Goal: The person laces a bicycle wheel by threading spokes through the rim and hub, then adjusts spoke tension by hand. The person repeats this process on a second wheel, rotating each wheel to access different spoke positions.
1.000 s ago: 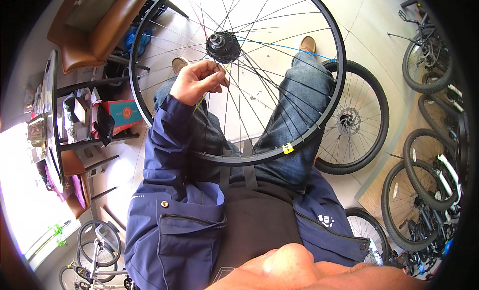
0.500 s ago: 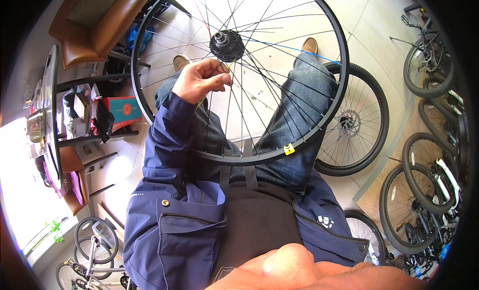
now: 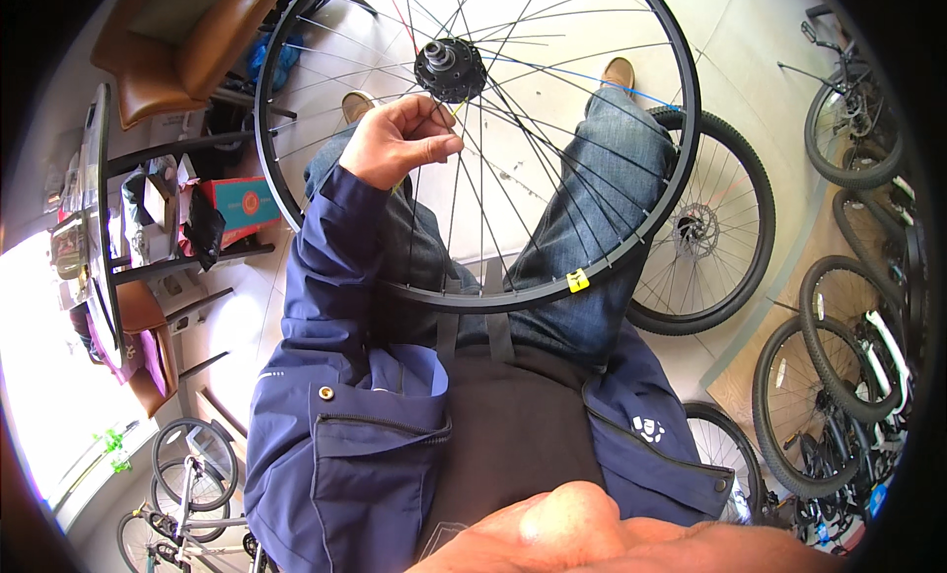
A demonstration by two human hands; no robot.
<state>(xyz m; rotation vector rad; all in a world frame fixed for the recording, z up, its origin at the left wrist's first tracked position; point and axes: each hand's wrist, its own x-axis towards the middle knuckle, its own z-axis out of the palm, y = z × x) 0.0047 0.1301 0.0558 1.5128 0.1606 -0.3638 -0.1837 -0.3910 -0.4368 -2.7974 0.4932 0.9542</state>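
A bare bicycle wheel rim (image 3: 692,100) with black spokes stands tilted in front of me over my knees. Its black hub (image 3: 450,72) is near the top middle. Just below the hub is my left hand (image 3: 402,139), its fingers curled and the thumb near the bent index finger. A yellowish spoke (image 3: 458,107) runs from the hub toward these fingers and passes behind the hand. Whether the fingertips pinch a spoke is hidden. One blue spoke (image 3: 572,74) and a red one stand out among the black. A yellow sticker (image 3: 577,280) marks the near rim. My right hand is outside the view.
Against my right leg leans a tyred wheel (image 3: 767,208) with a disc rotor. Several bicycles (image 3: 838,376) line the right side. On the left are a brown chair (image 3: 158,70), a table (image 3: 104,228) and a teal-and-red box (image 3: 242,204). Another bicycle (image 3: 187,519) stands at lower left.
The wheel has shifted slightly up and to the right in the picture. My left hand has drawn a little down from the hub, with its fingers still curled.
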